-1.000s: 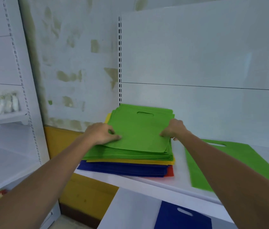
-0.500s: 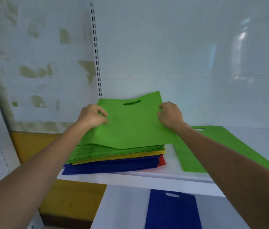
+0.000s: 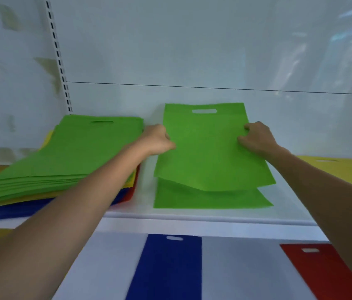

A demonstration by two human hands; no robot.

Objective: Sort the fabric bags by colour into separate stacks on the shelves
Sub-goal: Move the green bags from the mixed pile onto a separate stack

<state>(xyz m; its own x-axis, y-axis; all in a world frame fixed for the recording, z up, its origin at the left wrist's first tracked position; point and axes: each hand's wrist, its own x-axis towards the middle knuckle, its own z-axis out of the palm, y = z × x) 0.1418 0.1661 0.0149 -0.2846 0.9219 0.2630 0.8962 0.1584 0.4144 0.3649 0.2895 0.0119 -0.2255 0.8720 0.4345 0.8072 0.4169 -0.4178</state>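
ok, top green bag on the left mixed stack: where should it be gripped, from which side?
The top green bag lies flat, handle cutout at the far end, only thin edges exposed. Probably pinch its two long side edges, left hand and right hand one each, reaching in from the shelf front; that should peel off one layer.

Green bag held over second green bag, mixed stack to its left — green topmost, blue seemingly lowest
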